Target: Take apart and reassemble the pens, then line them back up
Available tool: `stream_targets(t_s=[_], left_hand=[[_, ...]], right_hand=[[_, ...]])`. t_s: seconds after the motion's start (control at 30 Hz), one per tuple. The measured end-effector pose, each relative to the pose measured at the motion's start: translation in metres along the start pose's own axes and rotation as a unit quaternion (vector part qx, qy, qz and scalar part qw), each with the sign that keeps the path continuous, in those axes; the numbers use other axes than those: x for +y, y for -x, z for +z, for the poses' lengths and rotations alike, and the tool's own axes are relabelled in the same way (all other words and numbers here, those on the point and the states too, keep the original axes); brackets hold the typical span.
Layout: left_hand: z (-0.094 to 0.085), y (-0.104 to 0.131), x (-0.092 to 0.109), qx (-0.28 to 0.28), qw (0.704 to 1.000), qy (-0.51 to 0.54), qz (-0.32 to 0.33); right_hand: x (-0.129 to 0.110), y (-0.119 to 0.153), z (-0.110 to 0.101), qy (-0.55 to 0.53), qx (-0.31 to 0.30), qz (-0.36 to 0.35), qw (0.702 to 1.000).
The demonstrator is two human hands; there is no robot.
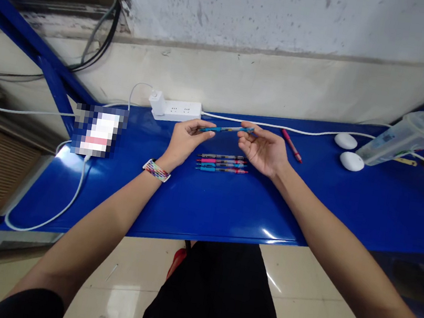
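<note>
A blue pen with a clear barrel [228,129] is held level above the table between my two hands. The thumb and fingers of my left hand [186,142] pinch its left end. At its right end my right hand [265,148] has thumb and index finger on the pen, palm turned up and the other fingers loosely curled. Just below, several pens [222,163] lie side by side in a row, with grey, pink and blue grips. A red pen [291,145] rests slantwise to the right of my right hand.
The blue table [205,206] meets a wall behind. A white power strip [179,110] with a cable stands at the back. On the left lies a blurred-out device [98,134] with a cable. Two white rounded objects [350,153] and a clear plastic cup [396,136] are at right.
</note>
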State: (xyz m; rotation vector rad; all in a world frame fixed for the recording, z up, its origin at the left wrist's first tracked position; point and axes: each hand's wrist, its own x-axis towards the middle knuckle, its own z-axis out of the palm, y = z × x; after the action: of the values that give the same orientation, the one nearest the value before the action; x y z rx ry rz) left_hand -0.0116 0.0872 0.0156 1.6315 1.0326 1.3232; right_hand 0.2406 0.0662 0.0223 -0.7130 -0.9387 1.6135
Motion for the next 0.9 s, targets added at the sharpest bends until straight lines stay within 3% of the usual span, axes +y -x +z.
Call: stream_targets(t_s=[0.27, 0.6, 0.9], left_hand=[[-0.0005, -0.0031, -0.0025, 0.011, 0.999, 0.036, 0.039], [-0.0009, -0.0038, -0.0051, -0.015, 0.995, 0.096, 0.003], [0.0006, -0.0045, -0.0060, -0.001, 0.994, 0.111, -0.021]], right_hand=[[-0.0013, -0.0029, 0.0006, -0.103, -0.014, 0.030, 0.994], [-0.0012, -0.0043, -0.0021, -0.153, 0.003, 0.038, 0.987], [0.0015, -0.0069, -0.0044, -0.167, 0.015, 0.040, 0.985]])
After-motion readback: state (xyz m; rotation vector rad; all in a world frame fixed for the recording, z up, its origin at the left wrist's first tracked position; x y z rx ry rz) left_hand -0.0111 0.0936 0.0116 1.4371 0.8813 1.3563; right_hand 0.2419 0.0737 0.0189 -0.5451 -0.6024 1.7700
